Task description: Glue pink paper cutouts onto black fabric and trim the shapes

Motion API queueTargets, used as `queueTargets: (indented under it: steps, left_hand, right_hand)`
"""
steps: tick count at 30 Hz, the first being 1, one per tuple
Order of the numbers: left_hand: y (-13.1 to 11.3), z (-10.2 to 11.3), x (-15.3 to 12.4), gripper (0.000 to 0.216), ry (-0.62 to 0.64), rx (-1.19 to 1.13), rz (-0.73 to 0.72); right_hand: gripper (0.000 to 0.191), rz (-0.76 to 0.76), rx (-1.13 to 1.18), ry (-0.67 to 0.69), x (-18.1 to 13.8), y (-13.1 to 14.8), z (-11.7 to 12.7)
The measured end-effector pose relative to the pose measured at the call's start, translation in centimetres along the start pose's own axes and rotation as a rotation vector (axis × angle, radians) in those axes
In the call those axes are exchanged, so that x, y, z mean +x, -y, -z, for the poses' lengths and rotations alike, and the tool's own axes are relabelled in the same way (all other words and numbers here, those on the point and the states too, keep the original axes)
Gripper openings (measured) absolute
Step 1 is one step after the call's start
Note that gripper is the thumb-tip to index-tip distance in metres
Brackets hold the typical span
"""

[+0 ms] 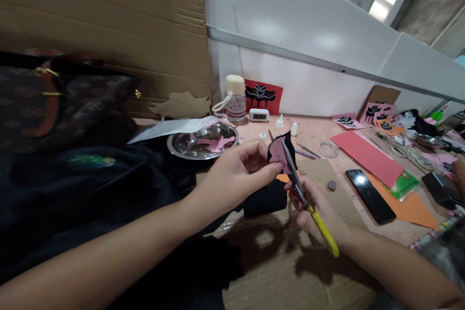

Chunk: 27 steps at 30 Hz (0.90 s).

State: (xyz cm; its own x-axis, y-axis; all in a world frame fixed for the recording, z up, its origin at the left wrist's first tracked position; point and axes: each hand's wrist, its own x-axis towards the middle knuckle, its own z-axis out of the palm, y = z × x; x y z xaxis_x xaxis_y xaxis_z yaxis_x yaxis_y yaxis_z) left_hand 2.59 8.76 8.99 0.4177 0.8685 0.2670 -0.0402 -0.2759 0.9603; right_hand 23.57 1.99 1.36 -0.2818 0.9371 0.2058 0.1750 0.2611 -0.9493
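My left hand (238, 172) pinches a small pink and black cut-out piece (279, 151) between thumb and fingers, held above the table. My right hand (319, 210) is closed round a pair of scissors (301, 189) with yellow handles. The blades reach up into the piece's right side. Below both hands lies a black fabric scrap (265, 198) on brown cardboard (290, 266).
A steel bowl (189, 146) with pink scraps sits left of the hands, a dark bag (54, 101) further left. A black phone (370, 196), red sheet (366, 155), orange sheet (417, 210), glue bottles (279, 125) and a small clock (259, 115) lie around. Another person's hand (459, 172) shows at the right edge.
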Motion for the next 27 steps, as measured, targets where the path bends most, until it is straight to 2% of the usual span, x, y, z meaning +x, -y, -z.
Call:
queueTargets:
  steps: [5,14,19,27]
  left_hand:
    - [0.09,-0.03,-0.05,0.027,0.003,-0.002,-0.011]
    - [0.38,-0.13,-0.04,0.026,0.037,-0.003,0.039]
    - [0.03,0.07,-0.03,0.022,0.087,0.019,-0.017]
    - [-0.12,0.31,-0.27,0.023,0.094,0.232,-0.127]
  right_hand:
    - [0.074,-0.023,0.027,0.012,0.02,-0.06,0.02]
    - [0.063,0.001,0.055,0.009,0.14,0.41,-0.27]
    - [0.062,0.009,0.043,0.009,0.12,0.75,-0.2]
    - [0.061,-0.008,0.044,0.014,-0.02,0.22,-0.24]
